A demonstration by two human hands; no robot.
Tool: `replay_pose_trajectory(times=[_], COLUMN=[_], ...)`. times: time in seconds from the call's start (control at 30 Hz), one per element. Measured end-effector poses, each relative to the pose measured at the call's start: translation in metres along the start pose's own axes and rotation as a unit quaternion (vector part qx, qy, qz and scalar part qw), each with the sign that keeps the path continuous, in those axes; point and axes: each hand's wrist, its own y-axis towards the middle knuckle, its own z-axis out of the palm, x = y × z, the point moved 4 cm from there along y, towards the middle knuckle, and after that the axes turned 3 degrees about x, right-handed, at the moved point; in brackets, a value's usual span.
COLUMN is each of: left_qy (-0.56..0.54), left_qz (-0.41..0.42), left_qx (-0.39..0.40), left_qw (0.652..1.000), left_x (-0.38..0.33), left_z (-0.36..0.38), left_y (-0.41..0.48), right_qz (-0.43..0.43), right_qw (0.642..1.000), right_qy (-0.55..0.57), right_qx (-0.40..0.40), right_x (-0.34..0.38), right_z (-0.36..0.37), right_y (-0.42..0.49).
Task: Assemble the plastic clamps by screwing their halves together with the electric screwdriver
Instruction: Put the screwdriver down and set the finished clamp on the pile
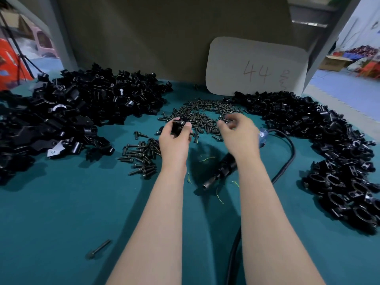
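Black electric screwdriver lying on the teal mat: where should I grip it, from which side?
Take the black electric screwdriver by its thick barrel, from above, with the right hand; it lies flat, socket tip pointing near-left, black cable trailing right.

We had one view only, from a wide-angle camera worn on the head, looking forward and down over both forearms onto the teal table (61,212). It sat close: the left hand (174,138) and right hand (238,134) filled the middle of the frame. The edges bowed, and the room beyond the back board (144,38) seemed too blurred to read.
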Motion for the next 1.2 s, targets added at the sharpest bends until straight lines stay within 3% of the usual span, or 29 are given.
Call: replay_pose_trajectory(times=[0.1, 0.2, 0.3, 0.37, 0.43, 0.5, 0.57, 0.63, 0.77, 0.97, 1.07, 1.13, 1.2], left_qy=[0.012, 0.019, 0.062, 0.068, 0.031, 0.002, -0.011, -0.039, -0.113, -0.133, -0.115, -0.097, -0.073], left_qz=[0.002, 0.024, 0.087, 0.130, 0.160, 0.171, 0.153, 0.098, -0.032, -0.073, -0.069, -0.067, -0.063], left_qx=[0.001, -0.019, -0.136, -0.198, -0.203, -0.182, -0.160, -0.129, -0.068, -0.017, -0.005, -0.003, 0.005], left_qw=[1.000, 0.999, 0.985, 0.969, 0.966, 0.968, 0.975, 0.986, 0.991, 0.988, 0.991, 0.993, 0.995], left_x=[-0.003, -0.004, -0.011, -0.021, -0.028, -0.030, -0.029, -0.021, -0.004, -0.001, 0.000, 0.002, 0.003], left_z=[0.000, -0.002, -0.016, -0.025, -0.025, -0.022, -0.018, -0.017, -0.011, -0.004, -0.001, 0.001, 0.003], left_y=[-0.002, -0.001, 0.001, 0.001, -0.001, -0.004, -0.005, -0.003, -0.001, -0.003, -0.005, -0.004, -0.005], right_qz=[-0.049, -0.057, -0.065, -0.084, -0.115, -0.121, -0.064, 0.008, 0.009, 0.017, 0.033, 0.036, 0.019], right_qw=[0.986, 0.988, 0.989, 0.984, 0.974, 0.975, 0.987, 0.980, 0.967, 0.983, 0.994, 0.983, 0.970], right_qy=[0.043, 0.045, 0.076, 0.071, 0.028, -0.015, -0.082, -0.157, -0.213, -0.127, 0.035, 0.162, 0.221], right_qx=[0.155, 0.136, 0.106, 0.141, 0.195, 0.186, 0.126, 0.120, 0.139, 0.130, 0.096, 0.084, 0.102], right_x=[0.031, 0.037, 0.038, 0.045, 0.052, 0.052, 0.046, 0.034, 0.025, 0.020, 0.014, 0.010, 0.007], right_z=[0.032, 0.044, 0.043, 0.051, 0.065, 0.075, 0.075, 0.074, 0.080, 0.072, 0.053, 0.039, 0.031], right_y=[-0.011, -0.014, -0.011, -0.010, -0.013, -0.010, 0.000, 0.007, 0.008, 0.017, 0.014, 0.008, 0.003])
